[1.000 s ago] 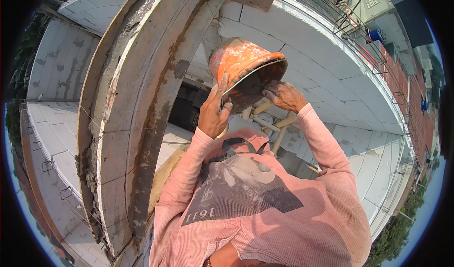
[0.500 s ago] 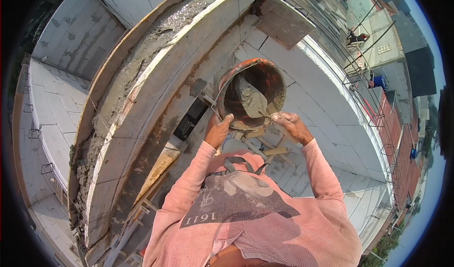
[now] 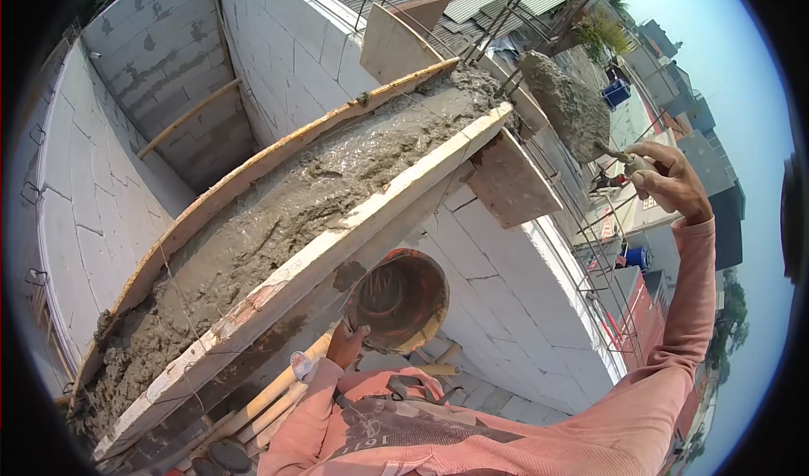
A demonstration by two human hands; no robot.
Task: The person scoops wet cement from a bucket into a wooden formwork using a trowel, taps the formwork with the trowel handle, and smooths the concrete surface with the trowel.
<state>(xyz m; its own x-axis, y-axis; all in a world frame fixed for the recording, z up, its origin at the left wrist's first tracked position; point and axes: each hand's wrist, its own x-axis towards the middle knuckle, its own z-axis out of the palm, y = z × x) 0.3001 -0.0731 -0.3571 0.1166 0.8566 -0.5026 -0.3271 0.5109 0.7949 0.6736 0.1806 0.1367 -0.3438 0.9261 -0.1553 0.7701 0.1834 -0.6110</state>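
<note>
My right hand [image 3: 670, 181] is raised at the right, closed around the handle of a trowel [image 3: 573, 109]. The broad blade is caked in wet grey concrete and hangs in the air near the far end of the formwork. Down at the centre, my left hand [image 3: 345, 344] is closed on the edge of a bucket [image 3: 430, 286], tipped so its mouth faces me. Reddish inner walls show inside, with grey residue around the rim. Ahead of the bucket, wet concrete [image 3: 278, 193] fills the trough between the near board [image 3: 291, 278] and the far board [image 3: 198, 206].
Thin tie wires cross the trough. A loose board [image 3: 514, 181] juts out by its far end, close to upright rebar [image 3: 510, 12]. Pale block walls [image 3: 489, 257] drop away on both sides. Bamboo poles [image 3: 274, 392] lie below my left forearm, and rooftops spread beyond.
My right hand has lifted the trowel out of the bucket, up and to the right. My left hand still holds the bucket, now lower in view. The camera has turned towards the trough.
</note>
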